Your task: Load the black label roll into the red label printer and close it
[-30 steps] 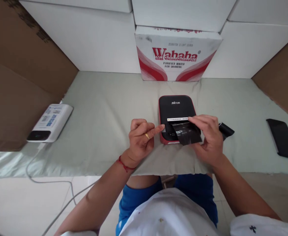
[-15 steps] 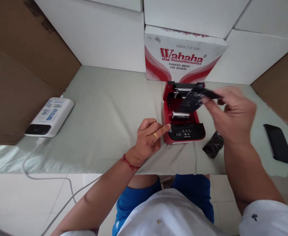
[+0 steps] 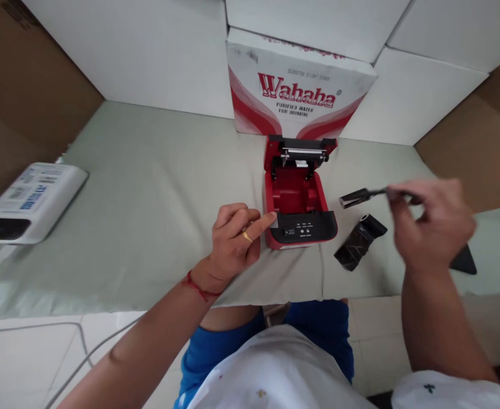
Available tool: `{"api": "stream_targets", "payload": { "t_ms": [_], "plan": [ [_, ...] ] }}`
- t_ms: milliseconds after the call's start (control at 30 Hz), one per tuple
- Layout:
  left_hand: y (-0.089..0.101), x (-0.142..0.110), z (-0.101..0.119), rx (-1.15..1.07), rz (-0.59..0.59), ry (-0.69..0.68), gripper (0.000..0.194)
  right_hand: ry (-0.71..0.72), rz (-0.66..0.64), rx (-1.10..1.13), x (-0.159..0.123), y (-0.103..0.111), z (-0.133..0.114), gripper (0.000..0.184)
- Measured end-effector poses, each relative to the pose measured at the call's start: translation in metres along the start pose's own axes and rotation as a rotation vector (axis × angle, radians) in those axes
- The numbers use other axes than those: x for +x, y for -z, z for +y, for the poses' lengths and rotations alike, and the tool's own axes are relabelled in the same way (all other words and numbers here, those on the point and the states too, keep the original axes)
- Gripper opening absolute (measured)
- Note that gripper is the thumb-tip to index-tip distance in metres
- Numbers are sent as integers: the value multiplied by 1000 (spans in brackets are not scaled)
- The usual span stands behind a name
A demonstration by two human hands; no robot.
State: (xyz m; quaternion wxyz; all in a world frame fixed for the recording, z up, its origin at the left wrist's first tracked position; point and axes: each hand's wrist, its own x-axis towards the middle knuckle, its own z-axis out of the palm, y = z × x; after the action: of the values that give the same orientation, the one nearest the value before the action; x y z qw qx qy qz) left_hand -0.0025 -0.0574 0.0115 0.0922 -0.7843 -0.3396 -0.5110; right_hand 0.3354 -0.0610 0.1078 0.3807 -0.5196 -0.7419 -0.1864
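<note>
A small red and black label printer (image 3: 301, 230) sits on the cloth with its lid tilted back and its red bay bare. My left hand (image 3: 237, 236) is closed at the printer's front left corner, the index fingertip pressed on top beside a small grey patch and the other fingers curled. Off to the right, my right hand (image 3: 433, 218) is blurred but pinches a black film strip (image 3: 356, 197), whose folded end hangs above the table. Beneath it lies a roll of black film (image 3: 359, 241) with a pale core.
A white boxy device (image 3: 32, 199) with a grey cable lies at left. Behind the printer stands a Wahaha water carton (image 3: 296, 79) against white boxes (image 3: 148, 51). Brown cardboard flanks both sides. A black phone (image 3: 464, 261) is partly behind my right wrist.
My right hand has carried the black film strip out from over the printer to the right and lower. The white-cored roll in the bay is gone. My left hand keeps its place on the printer.
</note>
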Motion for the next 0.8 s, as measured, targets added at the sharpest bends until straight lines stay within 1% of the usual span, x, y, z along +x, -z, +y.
{"api": "stream_targets", "payload": {
  "t_ms": [33, 67, 133, 200, 233, 267, 300, 367, 400, 433, 467, 500, 600, 667, 700, 733, 800],
  "plan": [
    [0, 0, 0, 6, 0, -4, 54, 55, -33, 18, -18, -2, -6, 16],
    [0, 0, -1, 13, 1, -7, 54, 78, -123, 50, -36, -2, -10, 20],
    [-1, 1, -1, 24, 1, -10, 54, 168, -297, 187, -69, 1, -13, 28],
    [-1, 2, 0, 27, -3, -9, 54, 216, -466, 335, -90, 11, -8, 35],
    [-2, 2, 0, 26, -4, -8, 55, 209, -516, 397, -95, 17, -4, 38],
    [-2, 3, 0, 24, -3, -9, 55, 169, -516, 431, -96, 23, 1, 40],
    [-2, 3, 1, 23, 0, -11, 55, 91, -473, 420, -95, 27, 7, 38],
    [-1, 2, 1, 17, 10, -17, 52, -115, -325, 272, -88, 28, 22, 31],
    [-1, 1, 2, 14, 15, -17, 52, -217, -268, 158, -84, 25, 31, 27],
    [0, 0, 2, 9, 18, -17, 51, -292, -245, 50, -81, 19, 41, 26],
    [1, -1, 2, 3, 18, -14, 51, -326, -266, -32, -79, 10, 50, 27],
    [1, -2, 2, -2, 15, -9, 51, -319, -325, -80, -77, 0, 58, 32],
    [3, -3, 3, -10, -2, 7, 48, -226, -508, -149, -74, -30, 76, 44],
    [4, -1, 4, -12, -14, 10, 45, -197, -552, -182, -67, -38, 79, 46],
    [4, 0, 4, -11, -21, 11, 44, -185, -582, -174, -62, -36, 79, 44],
    [5, 1, 5, -10, -27, 10, 42, -159, -641, -129, -55, -29, 77, 41],
    [5, 3, 6, -6, -40, 10, 41, -83, -753, 28, -41, 0, 71, 33]
  ]
}}
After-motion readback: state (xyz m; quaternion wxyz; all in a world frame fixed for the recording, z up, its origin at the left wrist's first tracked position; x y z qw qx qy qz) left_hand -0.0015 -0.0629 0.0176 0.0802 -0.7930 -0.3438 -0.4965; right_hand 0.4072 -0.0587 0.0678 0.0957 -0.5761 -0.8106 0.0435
